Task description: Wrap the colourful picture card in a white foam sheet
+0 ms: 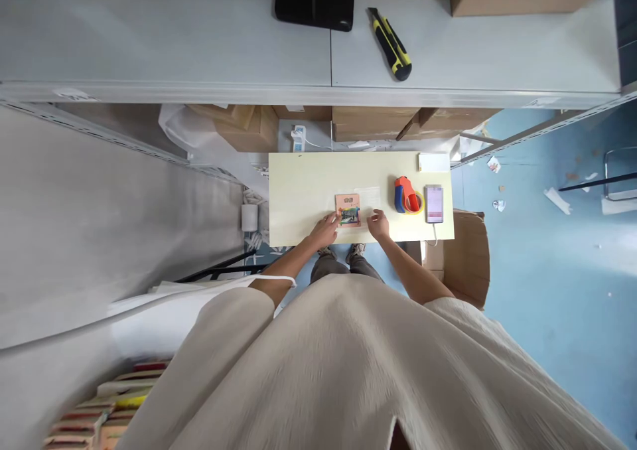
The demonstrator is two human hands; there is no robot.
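A small pink book (pixel 348 201) with a coloured picture on its cover lies flat on the pale yellow table (pixel 303 178). My left hand (pixel 324 229) grips its lower left edge, thumb and fingertips against the cover. To the right of the book, a faint shiny patch of clear plastic film (pixel 369 196) lies on the tabletop. My right hand (pixel 378 224) is closed at the film's lower right corner, its fingers curled in a pinch. Whether the film goes over or under the book I cannot tell.
Right of my hands stand a red and blue tape dispenser (pixel 409 196), a phone (pixel 434 204) on a cable and a white box (pixel 433 162). A grey shelf (pixel 199 38) overhead carries a black phone-like object (pixel 314 6) and a utility knife (pixel 391 45). An open carton (pixel 465 257) is at right.
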